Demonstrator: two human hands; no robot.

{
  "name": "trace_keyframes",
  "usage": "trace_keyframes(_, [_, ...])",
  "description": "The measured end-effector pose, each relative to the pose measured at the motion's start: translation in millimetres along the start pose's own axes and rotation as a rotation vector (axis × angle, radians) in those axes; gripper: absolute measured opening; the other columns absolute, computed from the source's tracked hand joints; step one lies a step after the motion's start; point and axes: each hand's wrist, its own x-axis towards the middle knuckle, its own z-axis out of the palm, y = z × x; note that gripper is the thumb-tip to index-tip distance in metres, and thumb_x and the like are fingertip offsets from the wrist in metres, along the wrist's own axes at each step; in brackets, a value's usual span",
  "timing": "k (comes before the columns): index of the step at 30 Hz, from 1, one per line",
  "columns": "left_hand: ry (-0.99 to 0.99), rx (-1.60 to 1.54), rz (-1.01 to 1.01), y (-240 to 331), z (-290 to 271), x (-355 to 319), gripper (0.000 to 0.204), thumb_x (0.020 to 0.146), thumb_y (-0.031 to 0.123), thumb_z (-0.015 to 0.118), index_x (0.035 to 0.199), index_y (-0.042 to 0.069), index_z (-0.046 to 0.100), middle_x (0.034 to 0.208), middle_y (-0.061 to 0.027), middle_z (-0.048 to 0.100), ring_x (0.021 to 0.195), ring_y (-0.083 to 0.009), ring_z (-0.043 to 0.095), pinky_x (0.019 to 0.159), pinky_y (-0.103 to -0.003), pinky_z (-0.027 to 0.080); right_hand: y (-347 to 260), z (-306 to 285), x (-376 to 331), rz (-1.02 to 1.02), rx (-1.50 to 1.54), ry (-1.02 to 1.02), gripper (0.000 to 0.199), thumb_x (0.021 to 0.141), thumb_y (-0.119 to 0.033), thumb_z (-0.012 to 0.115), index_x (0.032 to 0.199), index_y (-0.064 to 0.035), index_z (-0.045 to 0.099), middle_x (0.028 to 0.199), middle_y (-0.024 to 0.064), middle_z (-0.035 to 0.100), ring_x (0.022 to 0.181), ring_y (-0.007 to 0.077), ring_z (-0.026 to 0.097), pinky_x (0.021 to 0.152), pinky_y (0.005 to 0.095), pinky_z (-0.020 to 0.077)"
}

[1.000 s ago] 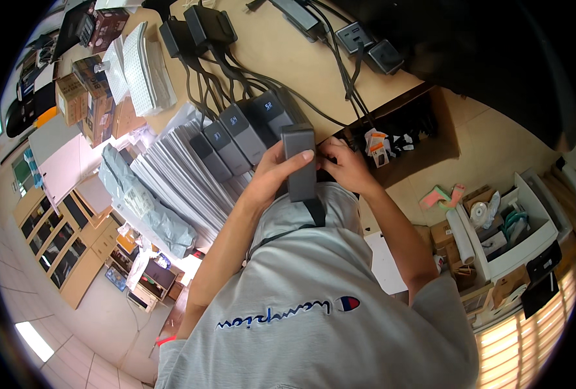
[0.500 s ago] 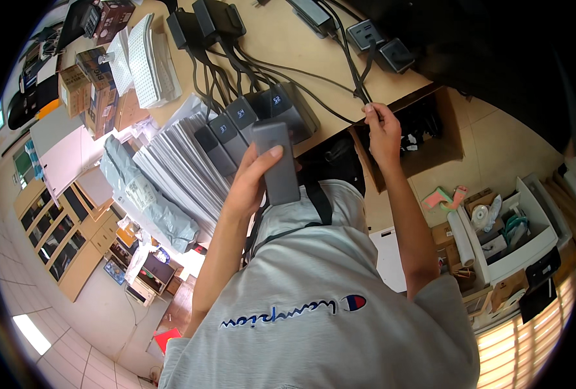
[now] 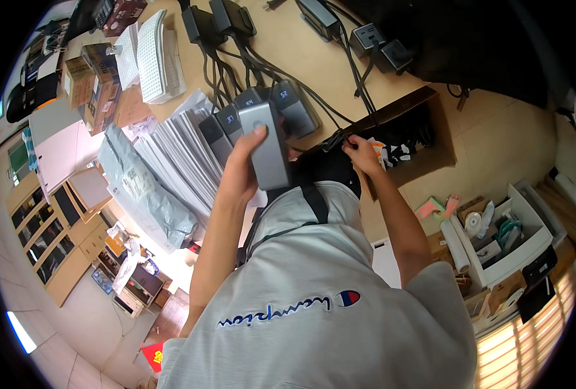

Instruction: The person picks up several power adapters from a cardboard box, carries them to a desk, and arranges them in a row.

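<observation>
My left hand (image 3: 241,167) is wrapped round a grey, slab-shaped power bank (image 3: 270,153), its thumb lying across the upper face. Behind it on the desk stand several dark power banks (image 3: 297,109) with lit displays and black cables running into them; the held one partly covers this row. At the desk's front edge, my right hand (image 3: 364,157) pinches a black cable (image 3: 334,139) between thumb and fingertips. The cable's end by the fingers is too small to make out clearly.
Two black charger blocks (image 3: 233,18) and a dark socket adapter (image 3: 367,39) rest on the wooden desk (image 3: 301,61), joined to cables. Paper stacks (image 3: 177,155) and a grey plastic parcel (image 3: 146,188) are at the left. An open cardboard box (image 3: 440,129) stands below the desk at right.
My right hand has come down and left, toward my body, bringing the cable off the desk edge. The power bank in my left hand has shifted slightly left and down, its face turned more upward.
</observation>
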Motion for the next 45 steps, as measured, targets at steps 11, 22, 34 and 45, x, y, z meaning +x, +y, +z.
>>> trace_keyframes(11, [-0.043, 0.316, 0.121, -31.3, -18.5, 10.7, 0.056, 0.088, 0.035, 0.073, 0.127, 0.0, 0.055, 0.117, -0.0118, 0.064, 0.107, -0.0205, 0.06, 0.094, -0.031, 0.046, -38.7, -35.4, -116.1, 0.18, 0.017, 0.085, 0.036, 0.099, -0.038, 0.057, 0.086, -0.0055, 0.064, 0.064, 0.005, 0.064, 0.063, 0.0193, 0.063, 0.062, 0.0324, 0.0461])
trace_keyframes(22, [-0.022, 0.226, 0.316, -78.9, -57.4, -46.8, 0.057, 0.084, 0.032, 0.078, 0.127, 0.0, 0.059, 0.104, -0.0108, 0.066, 0.096, -0.0225, 0.063, 0.089, -0.03, 0.048, -184.8, -57.1, -172.5, -0.007, 1.289, 0.18, 0.025, 0.103, -0.032, 0.055, 0.097, -0.0076, 0.061, 0.063, -0.003, 0.05, 0.064, 0.0155, 0.056, 0.063, 0.0247, 0.045])
trace_keyframes(34, [-0.568, -0.941, -0.19, -103.3, -91.9, -84.4, 0.06, 0.096, 0.051, 0.047, 0.125, 0.0, 0.056, 0.133, -0.0203, 0.058, 0.089, -0.0264, 0.068, 0.067, -0.037, 0.059, -187.2, -8.8, -163.6, -0.026, 1.554, 0.13, 0.021, 0.105, -0.027, 0.051, 0.098, -0.0101, 0.06, 0.084, 0.0043, 0.065, 0.082, 0.0214, 0.064, 0.079, 0.0387, 0.0539])
trace_keyframes(45, [-0.62, 0.027, 0.189, -74.6, -102.7, -139.2, 0.06, 0.084, 0.035, 0.074, 0.129, 0.004, 0.053, 0.113, -0.0073, 0.063, 0.093, -0.015, 0.061, 0.083, -0.027, 0.048, -154.1, 15.4, -170.8, -0.24, 0.111, 0.869, 0.037, 0.102, -0.022, 0.058, 0.133, -0.0025, 0.053, 0.109, 0.0086, 0.065, 0.098, 0.0218, 0.063, 0.094, 0.0338, 0.0487])
